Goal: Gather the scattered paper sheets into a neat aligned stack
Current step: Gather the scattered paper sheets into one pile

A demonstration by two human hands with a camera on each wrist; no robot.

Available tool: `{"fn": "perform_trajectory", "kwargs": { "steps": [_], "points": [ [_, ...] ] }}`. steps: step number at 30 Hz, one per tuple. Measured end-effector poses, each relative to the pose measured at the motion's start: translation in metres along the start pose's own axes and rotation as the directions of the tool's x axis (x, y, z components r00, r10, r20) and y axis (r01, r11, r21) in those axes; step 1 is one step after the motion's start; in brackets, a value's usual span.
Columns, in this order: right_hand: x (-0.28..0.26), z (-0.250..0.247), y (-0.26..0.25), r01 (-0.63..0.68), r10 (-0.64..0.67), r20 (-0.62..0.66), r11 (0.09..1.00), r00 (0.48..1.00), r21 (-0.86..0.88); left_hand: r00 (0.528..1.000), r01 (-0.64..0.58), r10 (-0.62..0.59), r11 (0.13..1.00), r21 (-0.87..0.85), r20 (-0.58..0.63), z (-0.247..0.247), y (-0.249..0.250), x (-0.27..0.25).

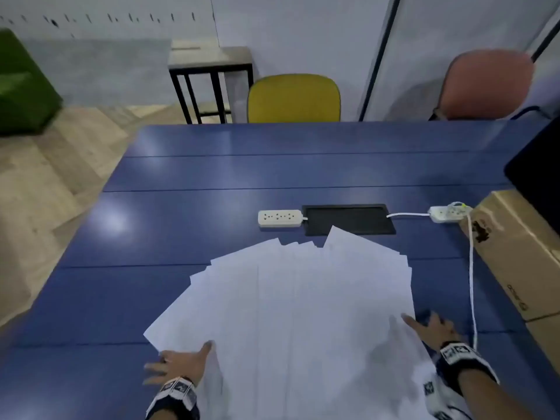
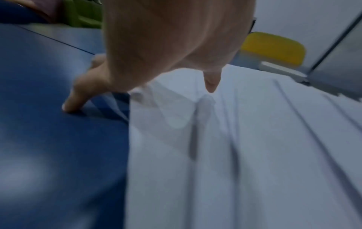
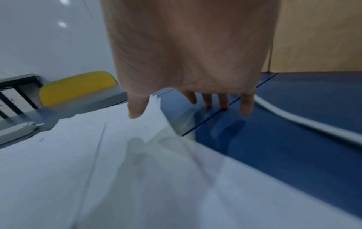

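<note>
Sheets [image 1: 297,298] lie fanned across the near middle of the blue counter [image 1: 181,177], their far tips overlapping the black tray [image 1: 348,219], and I have my left hand [image 1: 178,363] at the fan's near-left edge and my right hand [image 1: 433,330] at its right edge. Both sets of fingers [image 3: 247,105] are spread and released, grasping nothing, thumbs lying on the paper, the rest on the counter. I judge the paper light, limp and slippery on this glossy top, so I'd take it at the outer side edges and sweep inward, flat-palmed, rather than pinch corners that would buckle.
</note>
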State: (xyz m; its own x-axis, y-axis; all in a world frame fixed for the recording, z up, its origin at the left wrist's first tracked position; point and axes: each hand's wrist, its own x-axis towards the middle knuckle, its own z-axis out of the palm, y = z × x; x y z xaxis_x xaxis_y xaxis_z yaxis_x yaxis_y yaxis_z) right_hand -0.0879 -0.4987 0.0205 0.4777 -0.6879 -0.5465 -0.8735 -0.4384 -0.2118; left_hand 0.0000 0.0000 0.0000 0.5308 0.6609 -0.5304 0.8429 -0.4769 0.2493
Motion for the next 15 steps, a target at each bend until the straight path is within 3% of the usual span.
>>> {"fn": "perform_trajectory", "kwargs": {
  "steps": [2, 6, 10, 13, 15],
  "points": [
    [-0.003, 0.011, -0.026, -0.032, 0.033, 0.013, 0.999, 0.999, -0.037, 0.999, 0.042, -0.042, 0.999, 0.008, 0.011, 0.002, 0.012, -0.011],
    [-0.017, 0.038, -0.066, 0.057, -0.056, -0.026, 0.998, 0.998, 0.011, 1.000, 0.009, -0.009, 1.000, 0.018, -0.005, -0.001, 0.022, -0.022],
    [-0.017, 0.044, -0.068, 0.110, -0.105, -0.061, 0.991, 0.993, 0.078, 0.999, -0.035, 0.034, 0.976, -0.215, -0.009, -0.013, 0.014, -0.003],
    [-0.014, 0.039, -0.062, 0.006, -0.001, -0.085, 0.998, 0.996, 0.064, 0.993, 0.066, -0.010, 0.880, -0.470, 0.121, -0.024, -0.005, 0.020],
    [-0.019, 0.043, -0.067, -0.024, 0.025, -0.062, 0.999, 0.998, 0.026, 0.963, 0.168, -0.018, 0.822, -0.543, 0.271, -0.024, -0.013, 0.023]
  ]
}}
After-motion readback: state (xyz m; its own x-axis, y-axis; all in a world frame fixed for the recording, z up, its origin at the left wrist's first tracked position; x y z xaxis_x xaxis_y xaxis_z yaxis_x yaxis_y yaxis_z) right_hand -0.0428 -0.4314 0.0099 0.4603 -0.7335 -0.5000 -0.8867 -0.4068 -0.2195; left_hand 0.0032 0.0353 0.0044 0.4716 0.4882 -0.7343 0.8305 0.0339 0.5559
